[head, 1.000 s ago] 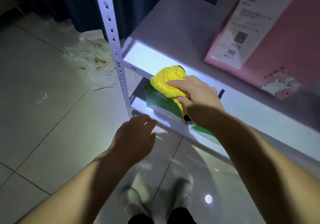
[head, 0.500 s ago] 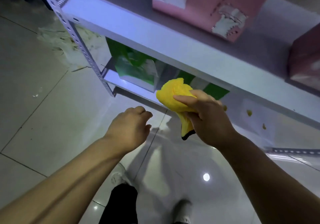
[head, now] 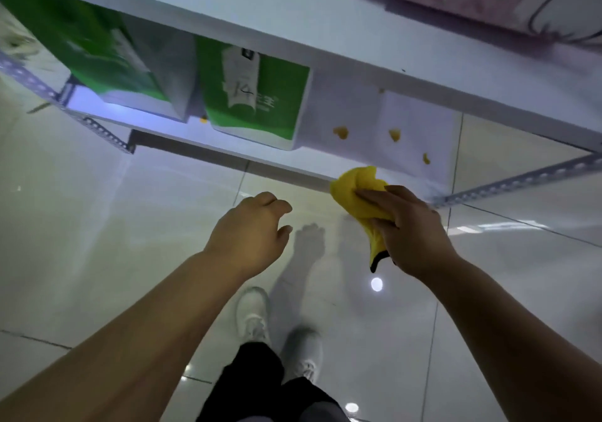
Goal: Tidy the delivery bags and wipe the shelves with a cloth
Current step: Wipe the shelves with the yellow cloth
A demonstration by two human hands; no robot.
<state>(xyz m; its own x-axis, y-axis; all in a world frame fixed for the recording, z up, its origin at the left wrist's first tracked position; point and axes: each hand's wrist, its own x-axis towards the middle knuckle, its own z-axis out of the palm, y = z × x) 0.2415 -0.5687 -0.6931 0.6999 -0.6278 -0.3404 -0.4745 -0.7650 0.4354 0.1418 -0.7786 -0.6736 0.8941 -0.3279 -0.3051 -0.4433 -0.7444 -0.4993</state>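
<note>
Yellow cloth [head: 353, 187] gripped in R hand [head: 412, 231] fingers [head: 371, 197], at shelf [head: 418, 121] edge | L hand [head: 250, 235] loose, empty

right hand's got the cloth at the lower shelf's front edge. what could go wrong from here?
1. The yellow bits lie near the lower shelf's front edge; a stroke of the yellow cloth in the right hand could flick them onto the floor.
2. They match the cloth's colour, so it may be shedding and leave more.
3. A leftward wipe could knock the nearest green bag.
</note>
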